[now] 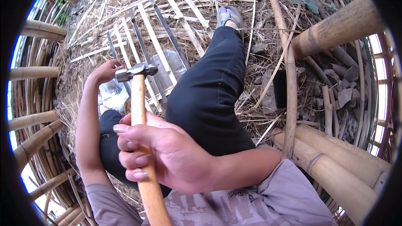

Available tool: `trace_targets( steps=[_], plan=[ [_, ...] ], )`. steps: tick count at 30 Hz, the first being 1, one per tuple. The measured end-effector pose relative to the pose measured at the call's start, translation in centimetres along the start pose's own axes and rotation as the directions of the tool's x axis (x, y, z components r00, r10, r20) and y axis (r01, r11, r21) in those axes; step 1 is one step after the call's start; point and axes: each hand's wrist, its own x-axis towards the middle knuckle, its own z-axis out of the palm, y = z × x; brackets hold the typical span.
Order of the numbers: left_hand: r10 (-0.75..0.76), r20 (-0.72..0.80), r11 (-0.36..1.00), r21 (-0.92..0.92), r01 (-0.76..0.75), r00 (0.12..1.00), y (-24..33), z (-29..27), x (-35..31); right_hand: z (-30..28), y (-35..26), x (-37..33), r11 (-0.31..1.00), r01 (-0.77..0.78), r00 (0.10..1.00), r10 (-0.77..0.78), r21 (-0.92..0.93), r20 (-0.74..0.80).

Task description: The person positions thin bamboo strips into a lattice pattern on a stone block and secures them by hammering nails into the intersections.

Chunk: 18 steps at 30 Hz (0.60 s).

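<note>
My right hand (167,150) grips the wooden handle of a ball-peen hammer (138,96), raised in front of my chest with its metal head upward. Beyond it, my left hand (104,72) is low beside a lattice of pale bamboo strips (153,37). The left fingers are curled together near the strips' close end; what they pinch is too small to make out. Dark flat strips (169,33) lie among the pale ones. Under the lattice sits a grey stone block (171,60). The hammer head covers part of the lattice.
My bent leg (209,83) stretches forward right of the lattice. A clear plastic bag (114,94) lies below my left hand. Thick bamboo poles (339,27) stand at the right, with a black flat object (280,89) and rubble (345,96) near them. Straw covers the ground.
</note>
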Motion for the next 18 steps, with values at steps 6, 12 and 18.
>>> trace_targets(
  steps=[6,12,18],
  plan=[
    [-0.043,0.062,0.998,0.056,0.039,0.997,-5.9,-0.5,0.5,-0.1,1.0,1.2,0.997,-0.071,0.995,0.071,-0.007,0.071],
    [-0.19,-0.034,0.979,0.062,0.192,0.981,-4.6,1.3,-3.8,-0.2,-0.1,0.6,0.999,-0.037,0.997,0.038,-0.012,0.065],
    [0.033,-0.116,0.877,0.481,0.026,0.993,-1.8,7.6,-6.5,0.4,-2.6,-2.4,0.999,-0.006,0.997,0.002,0.046,0.079]
  ],
)
